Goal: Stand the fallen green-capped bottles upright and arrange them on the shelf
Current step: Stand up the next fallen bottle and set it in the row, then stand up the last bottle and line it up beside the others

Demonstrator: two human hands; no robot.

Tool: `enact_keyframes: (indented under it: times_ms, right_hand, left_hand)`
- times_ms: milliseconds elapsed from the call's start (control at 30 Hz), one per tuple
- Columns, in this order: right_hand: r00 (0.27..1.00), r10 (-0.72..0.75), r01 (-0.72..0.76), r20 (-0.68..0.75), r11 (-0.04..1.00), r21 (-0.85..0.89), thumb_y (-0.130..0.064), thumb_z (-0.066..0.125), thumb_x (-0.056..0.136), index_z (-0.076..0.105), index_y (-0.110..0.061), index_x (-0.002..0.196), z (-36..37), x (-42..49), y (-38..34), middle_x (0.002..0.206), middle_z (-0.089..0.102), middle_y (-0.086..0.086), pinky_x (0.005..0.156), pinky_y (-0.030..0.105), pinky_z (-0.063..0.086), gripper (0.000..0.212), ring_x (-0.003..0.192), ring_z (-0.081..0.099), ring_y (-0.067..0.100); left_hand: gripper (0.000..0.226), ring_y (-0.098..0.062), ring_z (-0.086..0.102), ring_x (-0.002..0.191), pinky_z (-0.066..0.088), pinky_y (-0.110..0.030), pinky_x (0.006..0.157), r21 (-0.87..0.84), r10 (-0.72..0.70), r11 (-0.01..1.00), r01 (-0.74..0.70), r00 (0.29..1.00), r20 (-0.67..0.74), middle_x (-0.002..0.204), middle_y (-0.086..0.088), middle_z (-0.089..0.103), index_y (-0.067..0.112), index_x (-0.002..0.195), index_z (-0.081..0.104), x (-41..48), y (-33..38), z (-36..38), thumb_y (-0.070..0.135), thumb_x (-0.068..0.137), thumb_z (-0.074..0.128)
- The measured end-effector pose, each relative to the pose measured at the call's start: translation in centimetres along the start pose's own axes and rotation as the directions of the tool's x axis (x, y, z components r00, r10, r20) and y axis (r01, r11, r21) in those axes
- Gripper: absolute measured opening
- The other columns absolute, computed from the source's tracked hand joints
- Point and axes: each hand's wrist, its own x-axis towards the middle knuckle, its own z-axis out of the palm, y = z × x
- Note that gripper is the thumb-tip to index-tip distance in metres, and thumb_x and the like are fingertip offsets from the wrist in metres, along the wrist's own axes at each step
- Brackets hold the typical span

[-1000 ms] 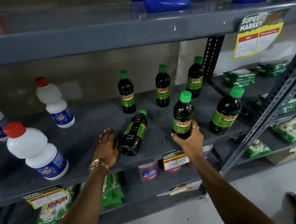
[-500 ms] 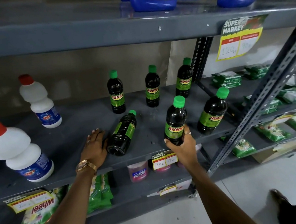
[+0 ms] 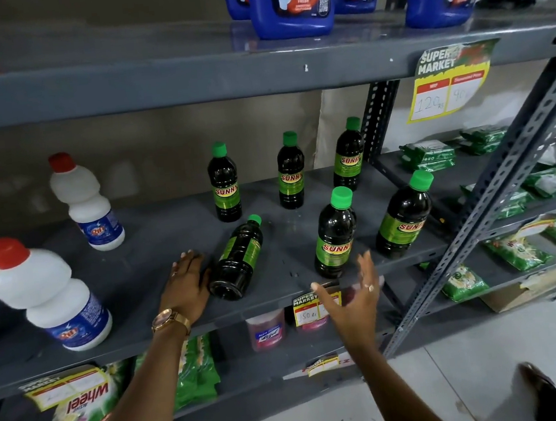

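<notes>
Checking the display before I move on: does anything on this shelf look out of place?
Yes. One green-capped bottle lies on its side near the shelf front, beside the left hand; the other five stand upright.

Six dark bottles with green caps and green "SUNNY" labels sit on the grey shelf (image 3: 139, 267). Three (image 3: 223, 183) (image 3: 290, 171) (image 3: 348, 156) stand at the back, two (image 3: 335, 235) (image 3: 403, 217) stand nearer the front. One (image 3: 237, 258) lies on its side, cap pointing toward the back.

Dark bottles (image 3: 224, 187) with green caps (image 3: 341, 196), green-yellow labels (image 3: 334, 253); grey shelf (image 3: 157, 245).
</notes>
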Motion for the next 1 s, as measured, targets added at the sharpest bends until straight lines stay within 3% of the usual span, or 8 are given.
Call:
enact_keyframes:
  times_ms: [100, 200, 333, 400, 500, 633, 800, 1000]
  right_hand:
    - [0.978, -0.139, 0.153, 0.155, 0.985, -0.078, -0.066, 0.062, 0.076, 0.038, -0.049, 0.131, 2.6, -4.1, -1.6, 0.13, 0.045, -0.016, 0.095, 0.018, 0.039, 0.063, 0.12, 0.04, -0.007]
    - [0.917, -0.204, 0.264, 0.342, 0.955, -0.137, -0.071, 0.05, 0.081, 0.055, -0.026, 0.118, 6.6, -3.0, -5.3, 0.11, 0.055, -0.009, 0.086, 0.029, 0.047, 0.059, 0.105, 0.052, 0.007]
    - [0.872, 0.267, -0.124, 0.411, 0.932, -0.342, -0.084, 0.053, 0.066, 0.06, -0.014, 0.085, 10.6, 2.3, -10.0, 0.085, 0.066, 0.002, 0.067, 0.033, 0.054, 0.072, 0.079, 0.069, 0.023]
    - [0.811, 0.378, -0.181, 0.447, 0.888, -0.423, -0.085, 0.059, 0.057, 0.057, -0.018, 0.072, 11.4, 3.8, -10.7, 0.072, 0.064, -0.001, 0.055, 0.03, 0.059, 0.069, 0.063, 0.068, 0.018]
    - [0.798, 0.384, -0.181, 0.465, 0.888, -0.423, -0.076, 0.066, 0.058, 0.063, -0.016, 0.087, 12.4, 4.7, -10.5, 0.085, 0.069, 0.004, 0.06, 0.034, 0.061, 0.067, 0.071, 0.069, 0.019]
    - [0.912, 0.194, -0.096, 0.363, 0.958, -0.27, -0.068, 0.064, 0.07, 0.071, -0.012, 0.097, 12.9, 4.0, -8.2, 0.094, 0.072, 0.008, 0.071, 0.028, 0.048, 0.063, 0.092, 0.067, 0.026]
    - [0.97, -0.083, 0.074, 0.228, 0.996, 0.047, -0.045, 0.075, 0.077, 0.051, -0.012, 0.111, 12.8, 3.1, -6.8, 0.087, 0.061, -0.014, 0.065, 0.001, 0.04, 0.053, 0.079, 0.061, -0.008]
    - [0.971, -0.152, 0.145, 0.187, 0.988, 0.054, -0.033, 0.084, 0.07, 0.042, -0.01, 0.122, 14.8, 6.2, -7.4, 0.102, 0.059, -0.003, 0.081, 0.031, 0.05, 0.07, 0.094, 0.06, 0.014]
  left_hand:
    - [0.046, -0.03, 0.017, 0.145, 0.012, -0.042, 0.122, 0.0, -0.015, 1.0, 0.015, 1.0, -0.018, 0.154, -0.016, 0.028, 0.011, 0.14, 0.036, -0.1, 0.3, 0.1, 0.023, 0.096, 0.043]
    - [0.053, -0.034, 0.018, 0.144, 0.014, -0.044, 0.121, -0.008, -0.105, 0.994, 0.105, 0.99, -0.089, 0.152, -0.02, 0.029, 0.004, 0.139, 0.034, -0.2, 0.6, 0.0, 0.029, 0.095, 0.047]
    - [0.058, -0.036, 0.017, 0.144, 0.015, -0.046, 0.121, 0.011, -0.177, 0.984, 0.179, 0.979, -0.103, 0.152, -0.022, 0.028, 0.0, 0.139, 0.033, -0.5, 0.8, -0.2, 0.033, 0.094, 0.047]
    - [0.058, -0.036, 0.018, 0.144, 0.015, -0.045, 0.121, 0.013, -0.178, 0.984, 0.179, 0.98, -0.086, 0.152, -0.022, 0.028, 0.0, 0.139, 0.032, -0.6, 0.8, -0.1, 0.033, 0.094, 0.046]
    - [0.057, -0.034, 0.018, 0.144, 0.014, -0.044, 0.121, -0.001, -0.167, 0.986, 0.168, 0.982, -0.083, 0.152, -0.021, 0.029, 0.002, 0.139, 0.034, -0.7, 0.6, -0.2, 0.034, 0.094, 0.047]
    - [0.056, -0.032, 0.019, 0.145, 0.013, -0.042, 0.121, 0.006, -0.165, 0.986, 0.167, 0.98, -0.11, 0.152, -0.018, 0.031, 0.004, 0.138, 0.037, -0.5, 0.4, -0.4, 0.036, 0.093, 0.047]
    - [0.057, -0.031, 0.019, 0.145, 0.011, -0.04, 0.122, 0.022, -0.17, 0.984, 0.174, 0.976, -0.133, 0.153, -0.019, 0.029, 0.004, 0.139, 0.036, -0.7, 0.6, 0.0, 0.036, 0.093, 0.046]
    - [0.057, -0.029, 0.018, 0.145, 0.01, -0.038, 0.122, 0.043, -0.163, 0.984, 0.17, 0.977, -0.141, 0.154, -0.016, 0.028, 0.007, 0.141, 0.032, -0.7, 0.1, 0.1, 0.039, 0.094, 0.041]
